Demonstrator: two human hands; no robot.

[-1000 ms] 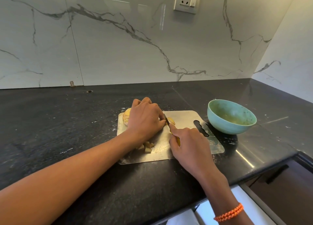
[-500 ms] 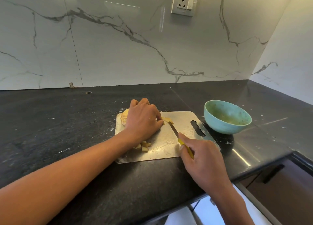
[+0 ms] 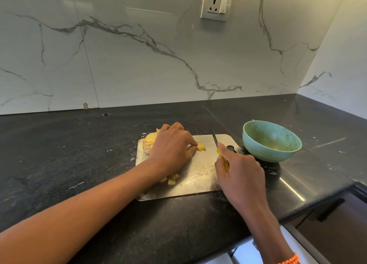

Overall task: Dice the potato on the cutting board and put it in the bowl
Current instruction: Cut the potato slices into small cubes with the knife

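The left hand (image 3: 172, 144) presses the potato (image 3: 149, 142). The right hand (image 3: 238, 176) grips the knife (image 3: 215, 140). A few cubes (image 3: 171, 179) are cut. The bowl (image 3: 272, 144) holds no potato.

Potato (image 3: 149, 142): pale yellow, peeled, sliced stack at far-left corner of cutting board (image 3: 200, 176), mostly covered by a hand. Few strips (image 3: 201, 146) lie mid-board, small dice pile (image 3: 172, 180) near front edge. Board: steel, flat on bench. Bowl (image 3: 271, 141): teal, upright, just right of board, smeared inside.
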